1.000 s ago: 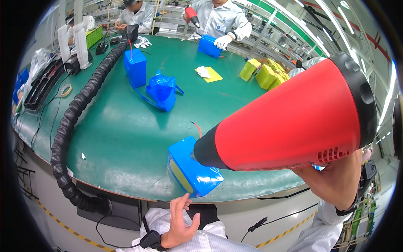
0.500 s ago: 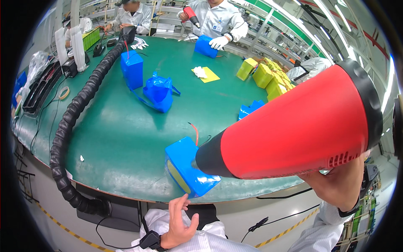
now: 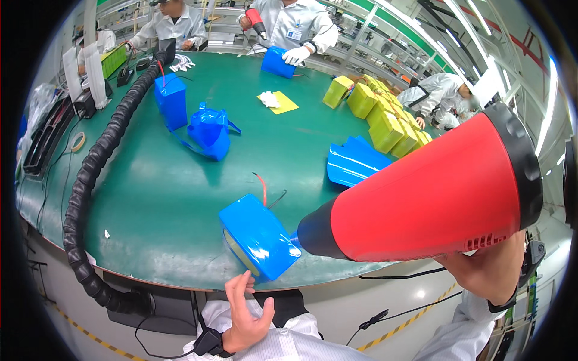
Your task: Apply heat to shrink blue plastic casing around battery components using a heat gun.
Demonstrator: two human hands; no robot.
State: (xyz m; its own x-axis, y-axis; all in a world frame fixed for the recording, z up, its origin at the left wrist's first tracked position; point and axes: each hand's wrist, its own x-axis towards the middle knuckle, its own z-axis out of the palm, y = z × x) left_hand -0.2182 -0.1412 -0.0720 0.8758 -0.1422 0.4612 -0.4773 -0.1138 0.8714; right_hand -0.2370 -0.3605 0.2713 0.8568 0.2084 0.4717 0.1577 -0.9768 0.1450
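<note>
A red heat gun (image 3: 421, 186) with a black nozzle is in my right hand (image 3: 484, 268), whose fingers are mostly hidden behind the gun's body. The nozzle points at the right end of a blue-wrapped battery pack (image 3: 256, 225) near the table's front edge. Red and black wires stick out behind the pack, and a yellowish face shows along its near left side. My left hand (image 3: 248, 319) is open, fingers apart, with fingertips close to the pack's near lower edge; whether they touch it I cannot tell.
A black ribbed hose (image 3: 96, 162) curves along the left. Beyond lie a blue pack (image 3: 171, 102), crumpled blue wrap (image 3: 209, 132), blue sleeves (image 3: 355, 162) and several yellow-green packs (image 3: 385, 129). Across the green table (image 3: 150, 210), a person's gloved hand (image 3: 296, 55) rests on another blue pack (image 3: 277, 62).
The heat gun's nozzle has shifted right relative to the pack, from over its top to its right end. The view has swung slightly right, showing more of the blue sleeves.
</note>
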